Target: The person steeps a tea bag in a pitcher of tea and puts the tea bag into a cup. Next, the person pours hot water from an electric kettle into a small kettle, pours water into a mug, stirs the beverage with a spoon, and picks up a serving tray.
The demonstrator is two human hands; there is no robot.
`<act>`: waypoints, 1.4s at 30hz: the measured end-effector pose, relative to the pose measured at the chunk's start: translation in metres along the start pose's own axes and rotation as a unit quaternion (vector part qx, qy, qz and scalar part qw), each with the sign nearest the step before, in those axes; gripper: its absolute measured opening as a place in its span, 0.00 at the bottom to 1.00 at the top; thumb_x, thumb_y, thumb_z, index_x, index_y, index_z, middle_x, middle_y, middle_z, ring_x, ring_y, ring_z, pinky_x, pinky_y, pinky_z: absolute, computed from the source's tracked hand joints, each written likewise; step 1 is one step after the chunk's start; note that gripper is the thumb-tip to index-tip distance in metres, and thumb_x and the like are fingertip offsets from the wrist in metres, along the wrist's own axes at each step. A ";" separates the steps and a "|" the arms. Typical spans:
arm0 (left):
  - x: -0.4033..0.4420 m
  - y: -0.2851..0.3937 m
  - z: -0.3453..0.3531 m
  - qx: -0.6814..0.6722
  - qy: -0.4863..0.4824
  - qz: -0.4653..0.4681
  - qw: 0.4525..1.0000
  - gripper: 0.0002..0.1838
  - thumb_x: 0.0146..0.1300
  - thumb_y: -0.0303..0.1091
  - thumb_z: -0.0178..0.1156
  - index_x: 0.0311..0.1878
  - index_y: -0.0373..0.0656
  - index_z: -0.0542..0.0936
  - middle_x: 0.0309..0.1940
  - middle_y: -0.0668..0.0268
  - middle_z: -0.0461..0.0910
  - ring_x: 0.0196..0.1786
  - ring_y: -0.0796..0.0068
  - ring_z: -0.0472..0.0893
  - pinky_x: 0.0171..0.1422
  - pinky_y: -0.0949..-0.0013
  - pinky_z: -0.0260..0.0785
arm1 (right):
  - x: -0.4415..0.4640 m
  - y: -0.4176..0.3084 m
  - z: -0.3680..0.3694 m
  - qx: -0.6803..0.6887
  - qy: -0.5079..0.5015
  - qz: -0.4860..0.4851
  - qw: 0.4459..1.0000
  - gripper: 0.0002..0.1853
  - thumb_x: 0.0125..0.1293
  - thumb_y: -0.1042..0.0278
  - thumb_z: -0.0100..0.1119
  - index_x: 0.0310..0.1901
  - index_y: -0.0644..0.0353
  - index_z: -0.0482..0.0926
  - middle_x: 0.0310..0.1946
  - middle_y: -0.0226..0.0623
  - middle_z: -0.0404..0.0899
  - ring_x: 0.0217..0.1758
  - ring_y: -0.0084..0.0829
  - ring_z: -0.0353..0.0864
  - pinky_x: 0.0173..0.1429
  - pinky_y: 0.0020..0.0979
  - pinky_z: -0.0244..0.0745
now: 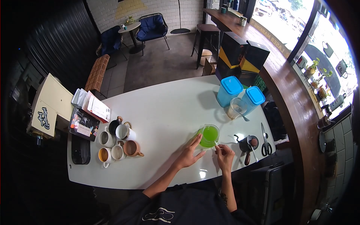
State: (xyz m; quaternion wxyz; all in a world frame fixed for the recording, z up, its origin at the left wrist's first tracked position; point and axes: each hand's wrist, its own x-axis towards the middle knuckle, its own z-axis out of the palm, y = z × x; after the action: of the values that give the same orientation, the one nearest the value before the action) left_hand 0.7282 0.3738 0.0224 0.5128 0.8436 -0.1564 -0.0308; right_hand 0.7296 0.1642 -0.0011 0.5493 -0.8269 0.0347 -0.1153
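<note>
A clear glass jug (210, 135) of bright green liquid stands on the white table in front of me. My left hand (189, 155) lies along the jug's left side, fingers stretched out against the glass and thumb apart. On the near right side, my right hand (224, 155) has its fingers closed at the jug's handle, which they partly cover. Right of that hand are a small dark pot (244, 144) with a brown handle, a spoon (254, 153) and black-handled scissors (266, 144).
Several mugs (131, 148) cluster on the left of the white table (161, 108), near papers (98, 107) and a black tray (80, 150). Blue-lidded containers (229, 90) and a clear cup (237, 108) with a spoon stand at the back right. Black boxes (232, 48) rise behind them.
</note>
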 end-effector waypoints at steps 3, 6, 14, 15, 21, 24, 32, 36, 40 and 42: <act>0.001 0.001 0.001 0.011 -0.002 0.003 1.000 0.46 0.70 0.43 0.66 0.82 0.36 0.54 0.81 0.46 0.57 0.83 0.50 0.58 0.85 0.57 0.53 | 0.001 -0.001 -0.001 -0.007 0.002 -0.001 1.000 0.10 0.68 0.71 0.71 0.38 0.72 0.86 0.27 0.37 0.87 0.30 0.25 0.89 0.36 0.25 0.81; 0.003 -0.002 0.002 0.015 -0.001 0.004 1.000 0.46 0.70 0.43 0.66 0.82 0.36 0.54 0.81 0.46 0.56 0.83 0.50 0.58 0.85 0.57 0.53 | 0.002 0.001 -0.001 0.000 0.000 0.005 1.000 0.10 0.68 0.71 0.70 0.39 0.72 0.86 0.27 0.36 0.87 0.30 0.25 0.89 0.36 0.25 0.81; 0.009 0.000 0.005 0.013 -0.010 0.005 1.000 0.46 0.70 0.44 0.66 0.82 0.36 0.54 0.81 0.45 0.56 0.83 0.49 0.57 0.85 0.57 0.53 | 0.005 0.005 -0.004 -0.001 0.006 0.001 1.000 0.10 0.69 0.71 0.70 0.40 0.72 0.85 0.28 0.35 0.87 0.30 0.24 0.88 0.37 0.25 0.81; 0.010 0.000 0.005 0.013 -0.012 0.005 1.000 0.46 0.70 0.44 0.66 0.82 0.36 0.54 0.81 0.45 0.56 0.83 0.49 0.57 0.85 0.57 0.53 | 0.005 0.003 -0.004 -0.002 0.008 0.001 1.000 0.10 0.69 0.71 0.70 0.40 0.72 0.85 0.28 0.35 0.87 0.30 0.24 0.88 0.37 0.25 0.81; 0.015 0.002 0.005 0.020 -0.018 0.004 1.000 0.46 0.70 0.44 0.66 0.82 0.35 0.54 0.80 0.43 0.56 0.83 0.48 0.57 0.85 0.57 0.53 | 0.006 0.004 -0.004 -0.014 0.013 -0.003 1.000 0.09 0.70 0.71 0.69 0.39 0.71 0.85 0.27 0.36 0.87 0.29 0.24 0.88 0.36 0.25 0.81; 0.014 0.004 0.008 0.002 -0.012 -0.001 1.000 0.46 0.70 0.44 0.66 0.81 0.34 0.54 0.80 0.43 0.57 0.83 0.48 0.57 0.85 0.57 0.52 | 0.004 0.003 -0.005 -0.027 0.021 -0.028 0.999 0.09 0.70 0.71 0.69 0.39 0.71 0.85 0.28 0.37 0.87 0.30 0.25 0.89 0.36 0.26 0.81; 0.029 -0.018 -0.007 -0.131 0.133 -0.054 0.981 0.27 0.69 0.29 0.67 0.70 0.36 0.74 0.65 0.50 0.76 0.59 0.64 0.84 0.62 0.63 0.80 | 0.000 -0.043 -0.029 -0.068 0.033 -0.054 0.996 0.10 0.71 0.76 0.64 0.50 0.71 0.81 0.40 0.41 0.85 0.31 0.26 0.89 0.34 0.26 0.84; 0.054 -0.008 -0.026 -0.118 0.175 -0.046 0.976 0.17 0.70 0.27 0.66 0.60 0.36 0.81 0.38 0.61 0.88 0.40 0.76 0.88 0.52 0.68 0.82 | 0.011 -0.065 -0.051 -0.013 0.026 -0.047 0.998 0.10 0.72 0.78 0.62 0.51 0.73 0.80 0.38 0.41 0.85 0.31 0.25 0.89 0.32 0.24 0.83; 0.096 0.005 -0.032 -0.108 0.186 0.035 0.976 0.14 0.70 0.29 0.66 0.57 0.36 0.82 0.33 0.63 0.87 0.37 0.76 0.87 0.49 0.68 0.81 | 0.052 -0.081 -0.071 -0.049 0.100 -0.079 0.991 0.11 0.70 0.76 0.65 0.50 0.71 0.81 0.35 0.34 0.83 0.29 0.21 0.83 0.33 0.23 0.79; 0.122 0.013 -0.031 -0.108 0.170 0.064 0.977 0.16 0.70 0.30 0.66 0.58 0.36 0.81 0.37 0.63 0.87 0.39 0.75 0.87 0.50 0.68 0.81 | 0.080 -0.076 -0.076 -0.075 0.117 -0.075 0.988 0.12 0.68 0.75 0.66 0.51 0.70 0.81 0.35 0.35 0.83 0.31 0.22 0.84 0.34 0.25 0.79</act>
State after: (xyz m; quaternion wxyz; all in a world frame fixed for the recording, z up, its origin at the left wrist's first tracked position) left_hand 0.8480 0.3591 0.0617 0.6210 0.7644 -0.1160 0.1289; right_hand 0.7850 0.1108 0.1085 0.4680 -0.8467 0.0449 -0.2491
